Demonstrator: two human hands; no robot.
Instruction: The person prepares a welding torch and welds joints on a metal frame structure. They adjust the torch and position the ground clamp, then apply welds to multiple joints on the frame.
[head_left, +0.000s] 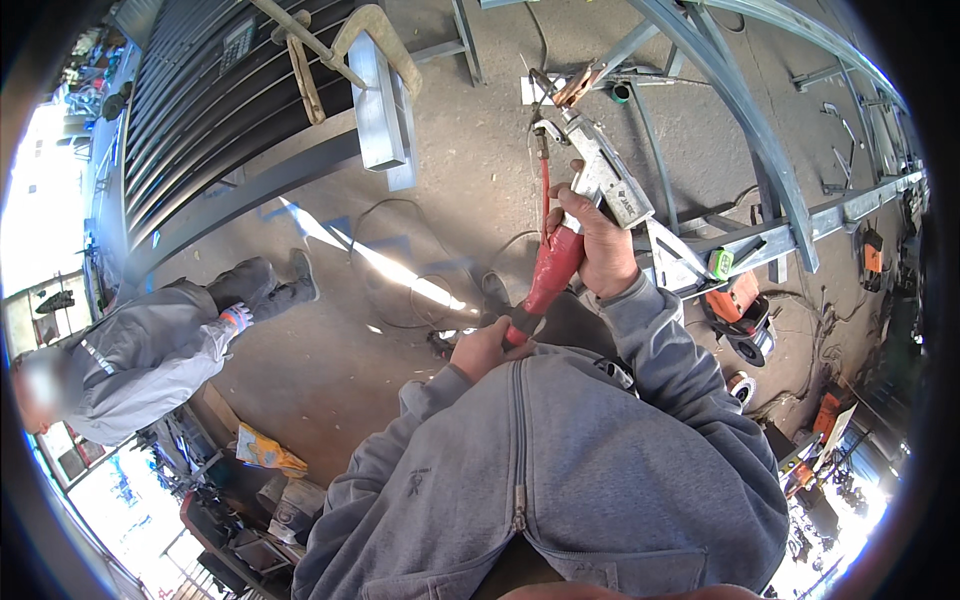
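A long power tool with a red body and a silver metal head is held slantwise in front of me; its exact kind does not show. My left hand is closed round its dark rear end, close to my jacket. My right hand wraps round the front of the body, by the silver neck. Beyond that hand is a grey metal block, touching or overlapping the tool; I cannot tell if it belongs to it. A copper-coloured clamp lies past the block, and a red cable runs beside the tool.
At upper left stands a slatted dark metal panel with a screw clamp on a square steel tube. Steel frames stand at right, near a green-and-white device and an orange machine. A person stands at left. Cables cross the floor.
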